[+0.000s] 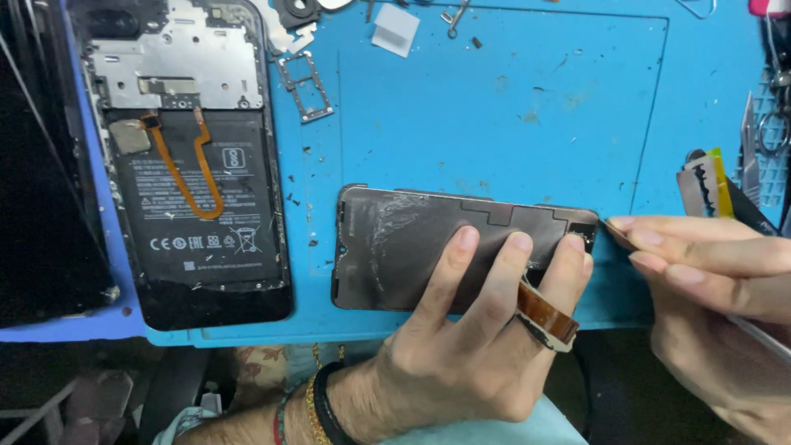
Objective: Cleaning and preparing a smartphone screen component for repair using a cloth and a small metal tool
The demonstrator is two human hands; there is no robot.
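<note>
Dark slab, far left: a black panel (41,165) is seen lying at the left edge, partly off the blue mat (511,107).
Opened phone: a phone with its back removed (198,165) is laid upright on the mat's left part; a black battery (198,206) is exposed, crossed by an orange ribbon cable (194,169), with a metal shield plate (177,70) above it.
Card tray: a small metal tray (306,86) is spotted just right of the opened phone's top, apart from it.
White block: a small pale square (395,29) is seen near the mat's top edge.
Screen panel: a detached, scratched grey screen panel (395,247) is laid lengthwise near the mat's front edge, well right of the opened phone.
Left hand: the left hand (461,346) is pressed down on the panel's right half, three fingers (461,255) spread flat and touching its surface; nothing is gripped. A brown flex strip (548,317) is looped around the fingers. Bracelets (317,404) are worn at the wrist.
Right hand: the right hand (709,288) is brought in from the right, its fingers held narrow and pinched together on a thin blade (614,231), whose tip is set at the panel's right corner.
Razor blade: a spare blade (700,185) with a yellow strip is seen resting just above the right hand.
Tools, far right: tweezers and scissors (762,140) are laid at the mat's right edge.
</note>
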